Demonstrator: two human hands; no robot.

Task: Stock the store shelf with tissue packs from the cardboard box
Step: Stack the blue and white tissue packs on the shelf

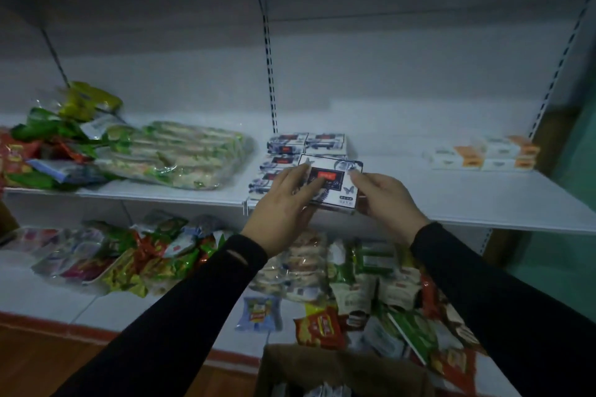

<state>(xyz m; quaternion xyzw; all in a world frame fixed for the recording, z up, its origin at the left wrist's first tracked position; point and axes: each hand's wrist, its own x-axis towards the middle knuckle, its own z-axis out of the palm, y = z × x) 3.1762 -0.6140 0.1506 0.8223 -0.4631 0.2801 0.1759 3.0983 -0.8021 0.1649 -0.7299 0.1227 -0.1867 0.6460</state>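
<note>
On the left of the white shelf (451,200), a heap of snack bags (61,145) and a clear bundle of green-printed packs (174,155). In the middle, blue-and-white tissue packs (290,145) lying flat in rows. Just in front, one tissue pack (335,184) held tilted above the shelf edge: left hand (283,203) with fingers spread over its top and thumb beneath, right hand (383,196) gripping its right side with curled fingers. Far right, orange-and-white packs (483,151). On the lower shelf, mixed snack packets (129,255). At the bottom, an open cardboard box (342,367).
</note>
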